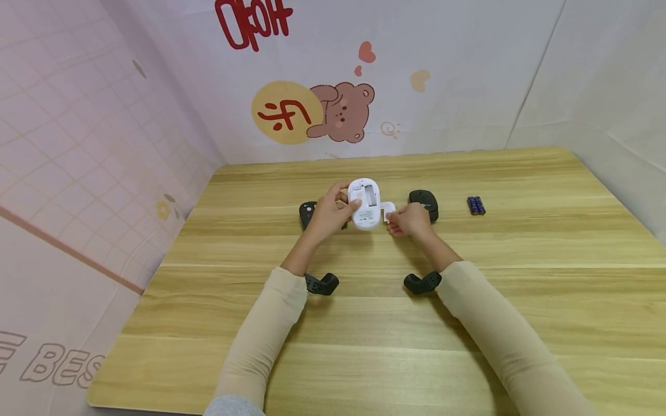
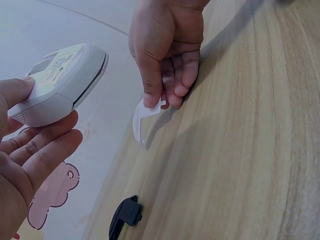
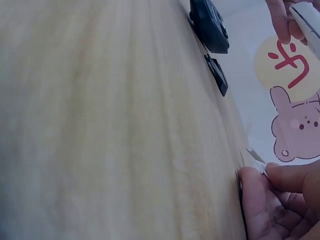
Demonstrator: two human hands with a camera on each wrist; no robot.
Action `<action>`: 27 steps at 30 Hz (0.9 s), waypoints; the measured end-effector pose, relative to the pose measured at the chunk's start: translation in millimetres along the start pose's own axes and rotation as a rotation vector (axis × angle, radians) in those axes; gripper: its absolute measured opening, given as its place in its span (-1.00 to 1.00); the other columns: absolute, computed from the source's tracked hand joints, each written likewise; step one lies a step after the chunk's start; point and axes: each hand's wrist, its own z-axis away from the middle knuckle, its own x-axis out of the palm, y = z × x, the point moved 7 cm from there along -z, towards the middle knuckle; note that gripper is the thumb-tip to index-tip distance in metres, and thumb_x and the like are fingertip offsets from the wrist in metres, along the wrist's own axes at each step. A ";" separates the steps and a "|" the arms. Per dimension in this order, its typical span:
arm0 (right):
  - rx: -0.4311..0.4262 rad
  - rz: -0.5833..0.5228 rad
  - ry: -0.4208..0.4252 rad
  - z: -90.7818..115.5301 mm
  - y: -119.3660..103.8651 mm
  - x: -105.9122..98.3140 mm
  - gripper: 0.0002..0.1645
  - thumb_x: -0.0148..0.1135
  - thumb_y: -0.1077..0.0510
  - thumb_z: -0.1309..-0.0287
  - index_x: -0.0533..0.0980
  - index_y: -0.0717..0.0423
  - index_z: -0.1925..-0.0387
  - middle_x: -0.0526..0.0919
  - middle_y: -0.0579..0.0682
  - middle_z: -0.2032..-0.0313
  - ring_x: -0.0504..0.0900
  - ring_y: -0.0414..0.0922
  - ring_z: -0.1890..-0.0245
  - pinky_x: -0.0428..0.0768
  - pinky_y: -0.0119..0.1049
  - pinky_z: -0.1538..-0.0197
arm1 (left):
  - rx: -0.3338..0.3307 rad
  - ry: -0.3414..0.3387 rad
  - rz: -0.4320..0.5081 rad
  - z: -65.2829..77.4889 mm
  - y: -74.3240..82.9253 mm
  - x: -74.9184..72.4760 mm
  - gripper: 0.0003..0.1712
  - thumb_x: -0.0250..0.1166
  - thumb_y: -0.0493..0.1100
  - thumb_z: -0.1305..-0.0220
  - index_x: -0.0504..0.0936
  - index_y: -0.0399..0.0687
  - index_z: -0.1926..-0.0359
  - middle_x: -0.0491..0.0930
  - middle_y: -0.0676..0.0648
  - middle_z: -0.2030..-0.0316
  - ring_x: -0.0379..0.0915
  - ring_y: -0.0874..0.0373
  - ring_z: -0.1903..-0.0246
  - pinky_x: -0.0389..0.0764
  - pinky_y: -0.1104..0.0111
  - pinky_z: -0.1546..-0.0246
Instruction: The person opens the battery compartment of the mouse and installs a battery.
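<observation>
My left hand [image 1: 329, 212] holds a white computer mouse [image 1: 366, 218] above the table, underside turned toward me, thumb on the base and fingers behind. Its battery compartment [image 1: 370, 195] lies uncovered, and I see no battery in it. Just right of the mouse, my right hand [image 1: 411, 219] pinches a thin white battery cover [image 2: 141, 120] between thumb and fingers. The cover is apart from the mouse, close over the table in the left wrist view. Behind the left hand sits a black mouse [image 3: 207, 25], partly hidden, with a small black cover [image 3: 217, 75] beside it.
Another black rounded object [image 1: 424, 199] stands behind the right hand, partly covered by it. Farther right lie blue batteries [image 1: 476, 205] side by side. The wooden table [image 1: 364, 346] meets a printed cloth wall [image 1: 442, 121] at the back. Black camera mounts [image 1: 322, 284] sit at my wrists.
</observation>
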 end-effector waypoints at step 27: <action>-0.039 0.273 0.057 0.1 0.2 -8.0 -0.66 0.12 0.18 -0.22 0.59 0.42 0.47 0.58 -0.02 0.75 0.57 -0.23 0.77 0.61 -0.38 0.60 | -0.015 -0.020 -0.028 1.6 2.8 5.8 -0.44 0.21 -0.19 -0.27 0.28 -0.15 -0.26 0.46 -0.15 0.30 0.57 0.12 0.38 0.62 0.07 0.30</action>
